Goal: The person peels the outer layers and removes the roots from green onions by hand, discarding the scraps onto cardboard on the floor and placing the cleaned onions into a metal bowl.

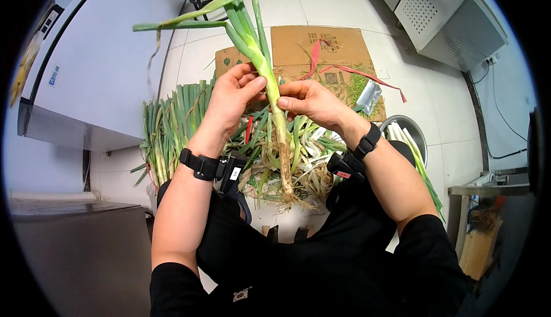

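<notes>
A long green onion [272, 89] with muddy roots at its lower end stands nearly upright before me, leaves up, two of them bent over to the left. My left hand [234, 95] pinches it from the left at the upper stalk. From the right, the thumb and fingers of my right hand [308, 102] touch the stalk slightly lower. Beneath lies a heap of peeled onion skins, leaves and roots [310, 145]. A thick row of untrimmed green onions [172, 132] stands to the left. Whitish, peeled onions [404, 138] rest in a metal basin [424, 145] at the right.
Flattened cardboard [318, 52] lies on the tiled floor beyond the heap, with red strips [361, 71] and a silver packet [369, 97] on it. A large white cabinet [103, 54] stands at left, a metal appliance [456, 20] at upper right, a low metal shelf [490, 191] at right.
</notes>
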Demonstrator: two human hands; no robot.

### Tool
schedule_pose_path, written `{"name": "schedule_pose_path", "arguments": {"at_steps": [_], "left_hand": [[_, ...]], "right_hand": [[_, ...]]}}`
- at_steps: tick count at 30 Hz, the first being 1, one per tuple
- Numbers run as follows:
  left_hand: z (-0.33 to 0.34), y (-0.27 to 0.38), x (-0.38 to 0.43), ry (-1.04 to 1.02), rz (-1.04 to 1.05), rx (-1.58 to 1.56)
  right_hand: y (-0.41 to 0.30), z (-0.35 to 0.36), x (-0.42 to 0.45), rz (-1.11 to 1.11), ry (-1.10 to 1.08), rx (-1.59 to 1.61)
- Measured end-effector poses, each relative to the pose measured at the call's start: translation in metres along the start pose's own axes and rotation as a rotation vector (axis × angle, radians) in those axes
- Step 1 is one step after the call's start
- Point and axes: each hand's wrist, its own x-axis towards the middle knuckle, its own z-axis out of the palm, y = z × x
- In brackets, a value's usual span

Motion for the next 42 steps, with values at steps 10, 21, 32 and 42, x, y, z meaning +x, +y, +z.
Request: {"name": "schedule_pose_path", "arguments": {"at_steps": [10,21,32,42], "left_hand": [[-0.005,0.001,0.001,0.134,0.106,-0.026],[0.023,-0.004,-0.005,0.090,0.120,0.391],[0.030,-0.025,-0.005,-0.032,-0.114,0.406],[0.006,-0.034,-0.003,-0.085,-0.241,0.670]], "right_hand": [[0.009,0.009,-0.003,0.047,0.045,-0.286],[-0.005,0.002,-0.003,-0.155,0.297,-0.144],[-0.018,-0.018,-0.012,-0.139,0.380,0.035],[-0.025,-0.047,-0.019,-0.082,0.413,0.196]]}}
